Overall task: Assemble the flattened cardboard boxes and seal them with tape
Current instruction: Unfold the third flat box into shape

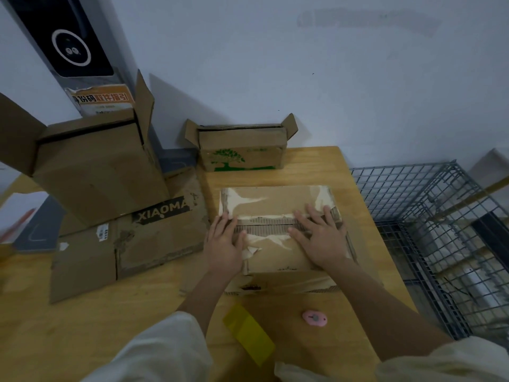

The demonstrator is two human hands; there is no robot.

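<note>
A worn brown cardboard box (275, 201) stands on the wooden table (316, 166) in front of me, its two top flaps folded down and meeting at a ragged seam. My left hand (224, 245) lies flat on the near flap at the seam's left end. My right hand (319, 237) presses flat with fingers spread across the seam's right part. Neither hand grips anything. A yellow strip (249, 333) and a small pink cutter (314, 317) lie near the table's front edge.
A flattened box printed XIAOMAI (124, 244) lies at left with a tall open box (93, 172) standing on it. A small open box with a green tree print (242, 153) sits by the wall. A wire cage (429, 230) stands right of the table.
</note>
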